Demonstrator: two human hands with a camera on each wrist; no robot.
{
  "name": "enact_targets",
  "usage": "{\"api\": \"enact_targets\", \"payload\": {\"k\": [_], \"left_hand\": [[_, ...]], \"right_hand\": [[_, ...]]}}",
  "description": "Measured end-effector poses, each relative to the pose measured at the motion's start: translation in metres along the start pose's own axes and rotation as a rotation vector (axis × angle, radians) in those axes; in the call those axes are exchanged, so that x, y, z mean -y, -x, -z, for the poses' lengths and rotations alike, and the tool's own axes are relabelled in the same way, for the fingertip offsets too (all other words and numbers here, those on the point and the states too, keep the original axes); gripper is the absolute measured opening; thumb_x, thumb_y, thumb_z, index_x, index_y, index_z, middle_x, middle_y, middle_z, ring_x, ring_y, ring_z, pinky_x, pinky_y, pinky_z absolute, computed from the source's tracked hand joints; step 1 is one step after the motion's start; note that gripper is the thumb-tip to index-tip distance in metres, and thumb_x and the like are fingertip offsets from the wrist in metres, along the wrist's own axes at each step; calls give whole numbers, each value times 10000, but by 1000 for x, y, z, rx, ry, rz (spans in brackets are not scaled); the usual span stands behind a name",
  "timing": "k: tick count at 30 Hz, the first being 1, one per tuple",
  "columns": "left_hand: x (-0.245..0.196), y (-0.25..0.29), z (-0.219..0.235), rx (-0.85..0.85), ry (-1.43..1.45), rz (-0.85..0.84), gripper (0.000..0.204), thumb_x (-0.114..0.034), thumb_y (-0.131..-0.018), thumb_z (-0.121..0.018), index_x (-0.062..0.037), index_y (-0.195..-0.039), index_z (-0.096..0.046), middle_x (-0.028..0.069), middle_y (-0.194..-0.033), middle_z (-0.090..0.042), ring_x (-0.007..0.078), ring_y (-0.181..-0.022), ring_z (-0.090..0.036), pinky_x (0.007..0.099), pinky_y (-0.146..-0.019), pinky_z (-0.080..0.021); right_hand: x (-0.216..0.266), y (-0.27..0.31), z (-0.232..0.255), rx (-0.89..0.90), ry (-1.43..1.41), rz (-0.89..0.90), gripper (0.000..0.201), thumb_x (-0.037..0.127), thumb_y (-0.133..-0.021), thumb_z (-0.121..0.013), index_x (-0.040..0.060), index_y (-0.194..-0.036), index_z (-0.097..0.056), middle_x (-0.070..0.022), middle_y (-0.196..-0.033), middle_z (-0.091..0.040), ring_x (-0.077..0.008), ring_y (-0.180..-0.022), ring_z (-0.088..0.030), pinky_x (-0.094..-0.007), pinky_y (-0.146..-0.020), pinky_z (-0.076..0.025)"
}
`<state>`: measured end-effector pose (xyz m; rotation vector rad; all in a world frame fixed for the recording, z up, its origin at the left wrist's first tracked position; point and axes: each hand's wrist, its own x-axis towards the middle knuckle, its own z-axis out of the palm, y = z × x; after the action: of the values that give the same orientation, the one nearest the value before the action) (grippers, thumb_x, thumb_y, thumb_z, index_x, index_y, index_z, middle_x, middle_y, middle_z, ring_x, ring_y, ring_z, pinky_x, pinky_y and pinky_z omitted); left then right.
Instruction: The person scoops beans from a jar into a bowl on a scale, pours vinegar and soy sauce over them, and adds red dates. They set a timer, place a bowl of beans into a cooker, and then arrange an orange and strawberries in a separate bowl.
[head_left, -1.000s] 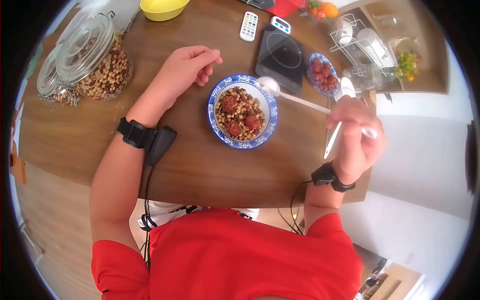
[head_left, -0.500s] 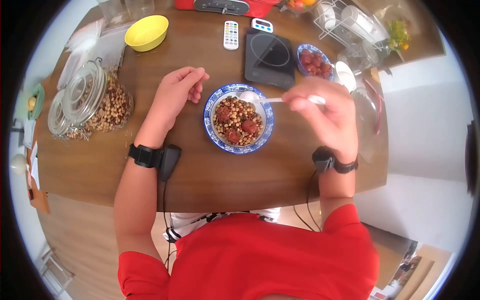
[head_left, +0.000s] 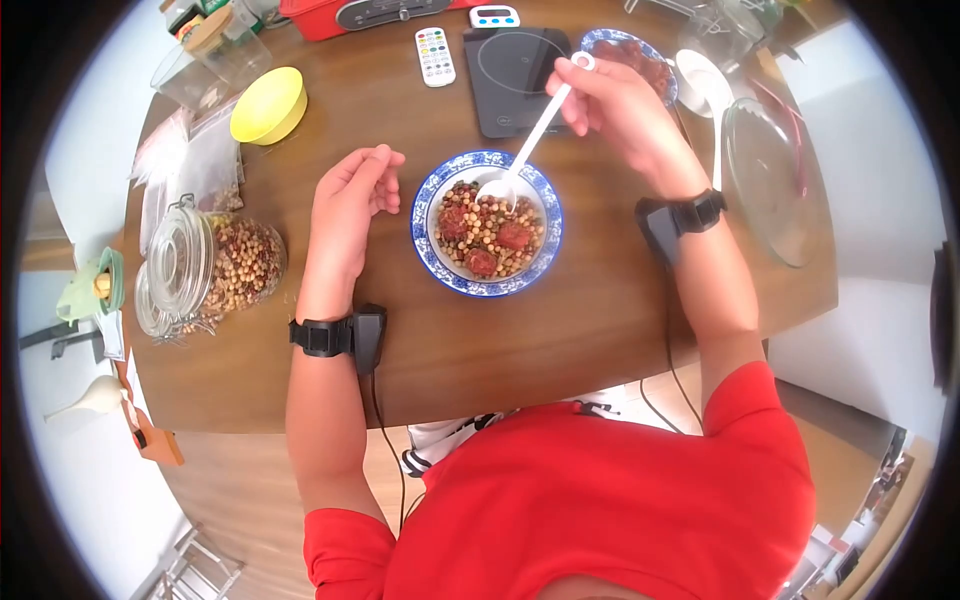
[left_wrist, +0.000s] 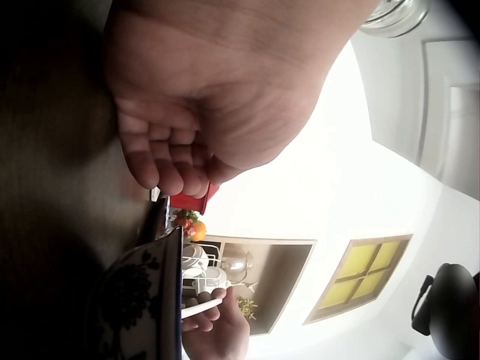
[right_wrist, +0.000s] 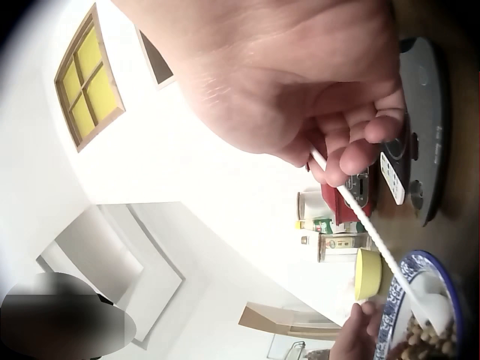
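Spoon (head_left: 543,124) pinched near its handle's end by the right hand (head_left: 622,112), scoop partly buried in beans (head_left: 491,235) in the patterned bowl (head_left: 425,222), inward from the table (head_left: 500,370) edge; left hand (head_left: 352,200) loosely curled beside; far dish (head_left: 598,38) partly hidden.

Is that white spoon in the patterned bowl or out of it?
In: the spoon's scoop end is inside the blue-and-white bowl, by the beans, while the right hand holds its handle.
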<state>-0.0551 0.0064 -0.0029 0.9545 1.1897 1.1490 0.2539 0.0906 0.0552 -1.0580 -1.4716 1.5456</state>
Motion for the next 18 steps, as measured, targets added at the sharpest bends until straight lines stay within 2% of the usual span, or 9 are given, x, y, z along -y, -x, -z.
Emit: {"api": "enact_targets", "payload": {"k": [5, 7, 8, 10, 14, 16, 17, 18], "left_hand": [[-1, 1, 0, -4, -3, -5, 266, -263, -1049, -592, -18, -1037, -695, -14, -770, -603, 95, -692, -570, 248, -671, -473], [0, 0, 0, -8, 9, 0, 267, -264, -1050, -590, -18, -1039, -692, -14, -771, -603, 94, -691, -566, 247, -666, -466], [0, 1, 0, -2, 9, -2, 267, -264, -1050, -590, -18, -1039, -692, -14, -771, -603, 94, -691, -566, 247, -666, -466], [1, 1, 1, 0, 10, -2, 257, -265, -1063, -570, -33, -1047, -679, -15, -788, -601, 98, -699, -558, 240, -656, -445], [1, 1, 0, -7, 21, 1, 256, -260, -1065, -566, -31, -1047, -678, -14, -784, -599, 95, -698, -556, 239, -655, -445], [0, 1, -1, -10, 36, 2, 253, -255, -1066, -565, -29, -1044, -677, -15, -782, -596, 92, -699, -553, 236, -652, -444], [0, 2, -1, -11, 40, 6, 253, -255, -1066, -565, -29, -1044, -677, -15, -782, -596, 92, -699, -553, 236, -652, -444], [-1, 2, -2, -15, 37, 7, 253, -254, -1066, -565, -28, -1042, -676, -16, -780, -595, 90, -698, -551, 234, -652, -443]], "right_hand": [[-5, -5, 9, -74, -43, 35, 308, 272, -1050, -585, 30, -900, -701, 21, -665, -596, -77, -585, -516, -231, -553, -383], [-7, -6, 13, -82, -213, 10, 301, 257, -1047, -585, 21, -899, -699, 16, -646, -570, -91, -566, -481, -244, -548, -366], [-6, -6, 13, -88, -212, 13, 301, 257, -1047, -585, 21, -899, -699, 16, -646, -570, -91, -566, -481, -244, -548, -366], [-5, -4, 12, -61, -399, -27, 313, 248, -1052, -568, 13, -885, -691, 7, -635, -544, -101, -552, -441, -256, -547, -348], [12, 7, 6, 48, -503, 8, 325, 236, -1058, -547, 11, -863, -676, 0, -630, -526, -106, -546, -418, -257, -545, -335], [28, 19, -4, 19, -538, 43, 270, 239, -1056, -548, 60, -860, -599, 59, -601, -403, -67, -519, -344, -242, -541, -311], [40, 27, -9, -3, -561, -8, 279, 249, -1063, -537, 66, -855, -569, 67, -608, -384, -56, -511, -325, -238, -537, -311], [41, 32, -10, 13, -617, 36, 284, 246, -1077, -508, 72, -858, -558, 71, -608, -373, -51, -502, -322, -235, -529, -313]]}}
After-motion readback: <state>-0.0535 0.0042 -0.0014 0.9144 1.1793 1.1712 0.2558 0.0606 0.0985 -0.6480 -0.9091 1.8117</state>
